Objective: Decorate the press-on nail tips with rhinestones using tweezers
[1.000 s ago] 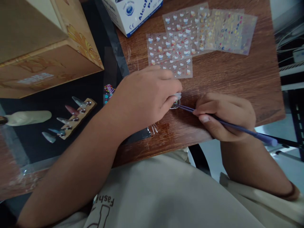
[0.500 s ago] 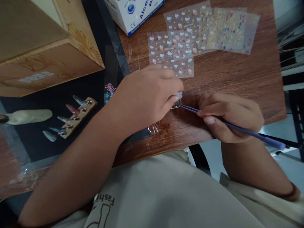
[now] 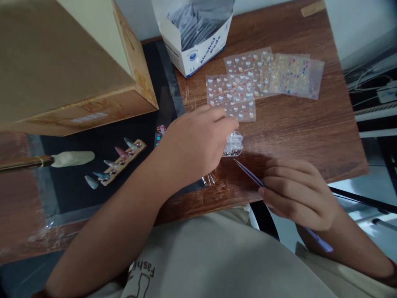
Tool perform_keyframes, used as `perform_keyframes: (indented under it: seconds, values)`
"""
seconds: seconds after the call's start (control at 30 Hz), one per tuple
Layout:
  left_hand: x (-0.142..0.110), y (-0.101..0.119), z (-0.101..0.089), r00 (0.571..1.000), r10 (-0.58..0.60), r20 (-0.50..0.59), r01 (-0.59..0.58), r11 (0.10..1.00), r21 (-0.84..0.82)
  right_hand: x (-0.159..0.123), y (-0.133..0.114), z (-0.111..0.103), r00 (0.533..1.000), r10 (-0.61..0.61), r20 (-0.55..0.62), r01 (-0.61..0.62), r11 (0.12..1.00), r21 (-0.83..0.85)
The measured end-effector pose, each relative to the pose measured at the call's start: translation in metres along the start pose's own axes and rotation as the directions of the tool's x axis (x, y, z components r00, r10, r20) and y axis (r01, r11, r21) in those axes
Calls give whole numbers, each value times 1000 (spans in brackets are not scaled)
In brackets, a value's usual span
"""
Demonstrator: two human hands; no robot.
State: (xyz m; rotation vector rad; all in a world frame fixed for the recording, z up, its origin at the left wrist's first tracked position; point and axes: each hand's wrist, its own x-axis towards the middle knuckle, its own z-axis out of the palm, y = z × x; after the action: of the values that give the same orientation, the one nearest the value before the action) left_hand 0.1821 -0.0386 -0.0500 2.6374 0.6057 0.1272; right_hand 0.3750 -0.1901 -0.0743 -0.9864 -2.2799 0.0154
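A small clear case [image 3: 235, 147] with tiny shiny beads or rhinestones in its compartments lies on the wooden table. My left hand [image 3: 201, 142] is closed over the left side of the case, its fingers curled at the edge and their tips partly hidden. My right hand [image 3: 299, 192] is closed around a pair of purple tweezers [image 3: 249, 173]. The tweezers' tips point at the case's near edge, just apart from it. To the left, several press-on nail tips, a pink one [image 3: 121, 153] among them, stand on a wooden holder [image 3: 124, 166].
Clear sticker sheets [image 3: 235, 109] lie beyond my hands. An opened box of alcohol pads [image 3: 201, 60] stands at the back beside a large gold box [image 3: 133, 97]. A pale model finger [image 3: 72, 159] on a dark rod sits at left. The table's near edge [image 3: 229, 207] runs close to my body.
My right hand has drawn the tweezers back from the case toward me. My left fingers have shifted away from its right part, uncovering more of it. The view has tilted up.
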Motion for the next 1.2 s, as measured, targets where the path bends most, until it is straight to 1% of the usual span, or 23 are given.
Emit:
perform_keyframes:
  seconds: [0.23,0.5,0.7,0.87,0.93,1.0,1.2]
  values:
    - [-17,11,-17,996,-11,-87,20,994,106,6,-13,-5,1000,-16,17,16,999,-31]
    - [-25,7,-18,998,-18,-64,26,991,129,8,-18,-3,999,-9,31,10,1000,-12]
    - [-27,-1,-17,997,-24,-73,33,990,135,0,-6,0,1000,-1,18,0,1000,22]
    - [-25,-5,-14,997,-40,-64,49,988,148,-9,10,6,996,91,-2,-91,994,66]
    - [-24,-5,-13,997,-41,-61,50,987,154,-10,14,8,995,102,5,-102,990,97]
    - [-23,-4,-13,997,-39,-61,49,986,158,-10,17,9,993,118,19,-119,984,130]
    - [-23,-2,-14,998,-41,-57,50,984,169,-13,20,11,976,216,16,-216,960,176]
